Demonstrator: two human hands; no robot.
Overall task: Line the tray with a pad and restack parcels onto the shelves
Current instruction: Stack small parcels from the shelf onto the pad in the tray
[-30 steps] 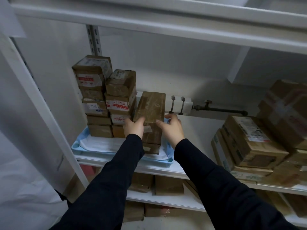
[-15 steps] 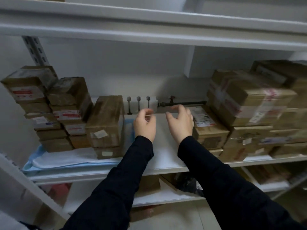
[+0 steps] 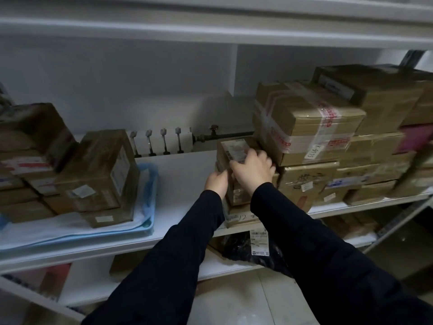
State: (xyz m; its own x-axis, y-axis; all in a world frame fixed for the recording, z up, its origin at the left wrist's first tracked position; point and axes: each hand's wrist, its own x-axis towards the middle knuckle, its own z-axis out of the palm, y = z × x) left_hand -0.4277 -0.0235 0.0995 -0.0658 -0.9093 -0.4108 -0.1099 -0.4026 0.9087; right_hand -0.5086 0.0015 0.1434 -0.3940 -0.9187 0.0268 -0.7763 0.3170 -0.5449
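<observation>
at the far left the tray sits on the shelf, already lined. the pad lies white and soft under the load and is rumpled along its front. the tray's pale blue plastic rim shows round it. on the pad stand the stacked parcels, several columns of squat, sharp-cornered brown cardboard boxes, glossy with clear tape and dotted with white labels. the lining looks done, and i judge the restacking well under way.

mid-shelf is smooth white board, with a white valve block at the back (four small knobs in a row).

next, the left hand holds the left side of the top parcel, fingers curled at its edge. the right hand grips over its top and near corner, fingers bent across a printed label. this small brown box rests on a short column, touching the pile beside it, and does not look lifted yet.

the pile is larger cartons, some bound in red-printed tape, one with a pink face, its right end blurred. these seem to be what is left to move, though i cannot tell how many belong on the tray.
</observation>
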